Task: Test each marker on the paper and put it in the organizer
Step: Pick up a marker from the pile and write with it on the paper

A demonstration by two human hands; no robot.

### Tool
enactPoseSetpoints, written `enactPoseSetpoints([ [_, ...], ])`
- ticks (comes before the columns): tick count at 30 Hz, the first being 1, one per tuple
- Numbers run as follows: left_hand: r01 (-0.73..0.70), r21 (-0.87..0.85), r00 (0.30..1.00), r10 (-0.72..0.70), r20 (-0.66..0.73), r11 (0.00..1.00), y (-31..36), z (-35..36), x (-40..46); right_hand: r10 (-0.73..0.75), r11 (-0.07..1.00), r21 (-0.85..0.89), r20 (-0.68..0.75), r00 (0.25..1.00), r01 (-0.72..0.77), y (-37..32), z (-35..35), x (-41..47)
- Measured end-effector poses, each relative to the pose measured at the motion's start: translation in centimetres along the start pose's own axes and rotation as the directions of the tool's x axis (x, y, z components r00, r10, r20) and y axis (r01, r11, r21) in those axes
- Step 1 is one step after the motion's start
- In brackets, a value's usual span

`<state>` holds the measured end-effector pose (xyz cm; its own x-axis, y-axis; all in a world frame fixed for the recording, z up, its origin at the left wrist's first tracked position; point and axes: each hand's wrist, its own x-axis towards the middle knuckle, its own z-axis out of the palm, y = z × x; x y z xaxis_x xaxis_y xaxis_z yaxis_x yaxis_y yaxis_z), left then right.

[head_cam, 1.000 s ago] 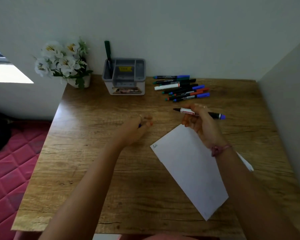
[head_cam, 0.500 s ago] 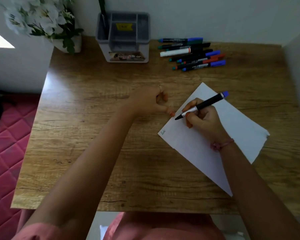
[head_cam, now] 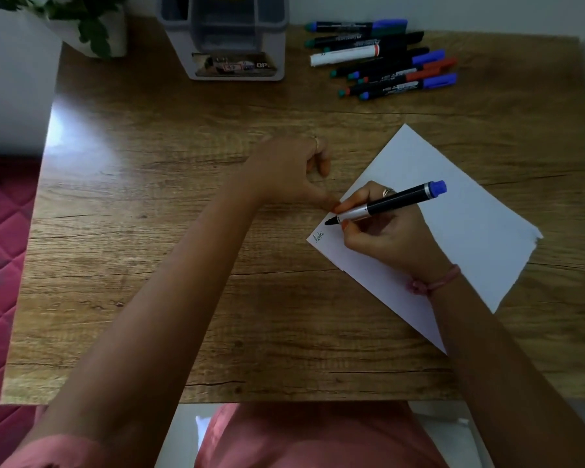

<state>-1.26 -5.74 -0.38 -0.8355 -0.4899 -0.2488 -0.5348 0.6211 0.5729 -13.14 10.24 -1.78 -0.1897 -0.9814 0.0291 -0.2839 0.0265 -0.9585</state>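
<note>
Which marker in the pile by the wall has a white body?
The white marker, third from the wall in the pile, beside the organizer; all the others there have black barrels.

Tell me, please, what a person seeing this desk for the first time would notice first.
First, the right hand near the middle, gripping a black marker with a blue end, its tip at the near-left corner of the white sheet of paper, beside a small scribble. The left hand rests curled on the wooden desk at the paper's edge. At the back lie a cluster of capped markers and a grey plastic organizer.
</note>
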Motion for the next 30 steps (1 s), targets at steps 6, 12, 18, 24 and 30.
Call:
enactPoseSetpoints([
  [6, -0.005, 0.000, 1.000, 0.005, 0.021, 1.000, 0.10, -0.17, 0.10, -0.009, 1.000, -0.005, -0.038, 0.999, 0.009, 0.60, 0.31, 0.01],
  [12, -0.002, 0.020, 0.997, 0.001, 0.075, 1.000, 0.02, -0.45, 0.34, -0.024, 0.998, -0.053, -0.034, 0.999, 0.022, 0.92, 0.39, -0.02],
  [18, -0.004, 0.013, 0.997, 0.003, 0.083, 1.000, 0.08, -0.56, 0.33, -0.011, 0.998, -0.066, 0.005, 1.000, 0.011, 0.91, 0.44, 0.16],
  [24, 0.005, -0.014, 0.996, -0.004, 0.093, 1.000, 0.12, -0.70, 0.41, -0.011, 0.997, -0.081, 0.031, 0.999, 0.013, 0.76, 0.30, 0.23],
  [30, 0.020, -0.023, 0.993, -0.018, 0.117, 1.000, 0.35, -0.85, 0.54, 0.023, 0.997, -0.073, 0.071, 0.997, -0.018, 0.66, 0.28, 0.25],
])
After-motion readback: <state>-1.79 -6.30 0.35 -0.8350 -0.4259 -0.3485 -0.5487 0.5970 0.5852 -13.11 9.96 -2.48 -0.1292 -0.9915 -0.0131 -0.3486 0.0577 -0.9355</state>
